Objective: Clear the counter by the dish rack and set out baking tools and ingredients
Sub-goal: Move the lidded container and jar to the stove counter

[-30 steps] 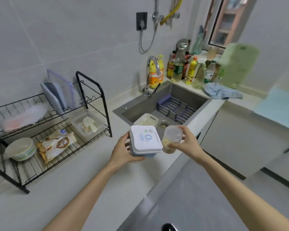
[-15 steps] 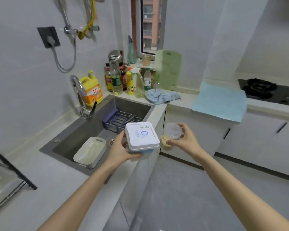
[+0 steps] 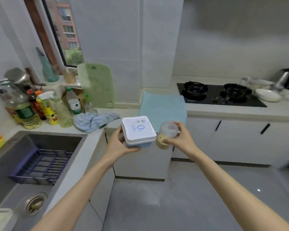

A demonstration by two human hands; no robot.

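Note:
My left hand (image 3: 119, 143) grips a square container with a white lid and blue base (image 3: 138, 130) from its left side and underneath. My right hand (image 3: 180, 138) holds a small clear plastic jar (image 3: 166, 135) with pale yellowish bits inside, fingers curled round it. Both are carried in the air side by side, in front of the counter corner and just short of a light blue mat (image 3: 163, 107) lying on the counter.
A sink (image 3: 32, 147) with a purple rack (image 3: 40, 167) lies at the left. Bottles (image 3: 30, 107), a blue cloth (image 3: 93, 121) and a green cutting board (image 3: 97, 85) stand behind it. A gas hob (image 3: 218, 94), plates (image 3: 268, 95) and a kettle (image 3: 286, 79) sit at the right.
The view has swung right, away from the dish rack and past the sink, toward the hob. Both hands still carry the container and the jar, now near the blue mat.

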